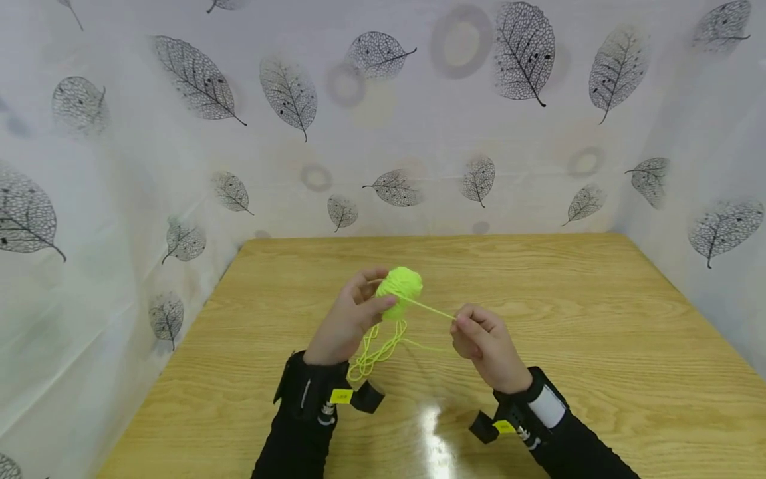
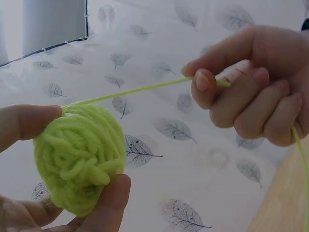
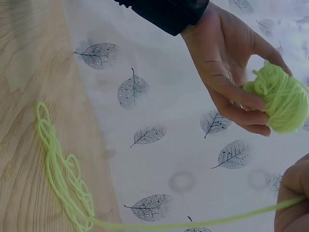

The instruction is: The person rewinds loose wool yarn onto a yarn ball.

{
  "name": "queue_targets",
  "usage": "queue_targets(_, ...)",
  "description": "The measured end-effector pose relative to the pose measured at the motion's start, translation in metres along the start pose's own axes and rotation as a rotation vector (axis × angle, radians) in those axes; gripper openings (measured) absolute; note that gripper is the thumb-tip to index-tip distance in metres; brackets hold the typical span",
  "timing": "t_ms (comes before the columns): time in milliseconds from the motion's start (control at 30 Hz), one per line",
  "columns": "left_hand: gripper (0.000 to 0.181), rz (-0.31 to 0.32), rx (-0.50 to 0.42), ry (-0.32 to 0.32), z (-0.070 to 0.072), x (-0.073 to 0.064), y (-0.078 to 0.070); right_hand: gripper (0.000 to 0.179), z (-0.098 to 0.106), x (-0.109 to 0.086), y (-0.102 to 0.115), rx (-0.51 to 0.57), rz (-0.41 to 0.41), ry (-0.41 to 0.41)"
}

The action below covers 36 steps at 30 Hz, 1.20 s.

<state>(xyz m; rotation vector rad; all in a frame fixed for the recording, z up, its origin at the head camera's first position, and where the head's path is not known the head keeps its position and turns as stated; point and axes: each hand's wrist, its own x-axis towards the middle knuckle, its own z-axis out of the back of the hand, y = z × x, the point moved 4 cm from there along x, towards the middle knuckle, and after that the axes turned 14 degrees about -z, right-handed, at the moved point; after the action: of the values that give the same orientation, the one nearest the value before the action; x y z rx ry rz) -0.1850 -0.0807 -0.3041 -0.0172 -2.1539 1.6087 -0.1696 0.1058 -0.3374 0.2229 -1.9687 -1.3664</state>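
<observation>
A small neon-yellow ball of yarn [image 1: 402, 287] is held above the table in my left hand [image 1: 347, 313], thumb on one side and fingers on the other. From the ball a single strand [image 2: 140, 89] runs taut to my right hand [image 1: 487, 346], which pinches it between thumb and index finger. In the left wrist view, the right hand's other fingers [image 2: 251, 111] are curled in, and the strand comes out below them. Loose loops of the same yarn [image 3: 58, 169] lie on the table, joined to the right hand by a trailing length.
The wooden table [image 1: 568, 286] has a glossy light reflection near its front. Pale cloth printed with leaves [image 1: 419, 133] hangs behind it and at both sides. Each wrist wears a black band with a small camera [image 1: 367, 397].
</observation>
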Motion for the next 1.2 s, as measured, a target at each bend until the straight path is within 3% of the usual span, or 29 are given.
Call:
queue_targets(167, 0.032, -0.014, -0.219, 0.119, -0.005, 0.0, 0.001, 0.021, 0.002, 0.001, -0.003, 0.007, -0.047, 0.02)
queue_targets(267, 0.028, 0.019, -0.307, 0.211, -0.01, -0.002, 0.002, 0.021, 0.004, 0.001, -0.008, -0.017, -0.108, 0.041)
queue_targets(367, 0.026, 0.059, -0.328, 0.27, -0.014, -0.004, 0.003, 0.021, 0.006, 0.001, -0.013, -0.049, -0.174, 0.057)
queue_targets(533, 0.039, 0.076, -0.265, 0.365, -0.02, -0.006, 0.006, 0.021, 0.012, 0.0, -0.019, -0.117, -0.272, 0.063)
queue_targets(667, 0.041, 0.084, -0.107, 0.471, -0.024, -0.007, 0.009, 0.027, 0.018, 0.0, -0.019, -0.181, -0.348, 0.052)
queue_targets(800, 0.035, 0.083, 0.19, 0.531, -0.025, -0.007, 0.014, 0.029, 0.025, 0.0, -0.015, -0.229, -0.408, 0.011)
queue_targets(933, 0.035, 0.09, 0.448, 0.526, -0.024, -0.008, 0.021, 0.025, 0.027, 0.0, -0.008, -0.261, -0.438, -0.022)
queue_targets(1200, 0.047, 0.069, 0.73, 0.447, -0.024, -0.007, 0.03, 0.025, 0.021, -0.002, 0.004, -0.385, -0.459, -0.075)
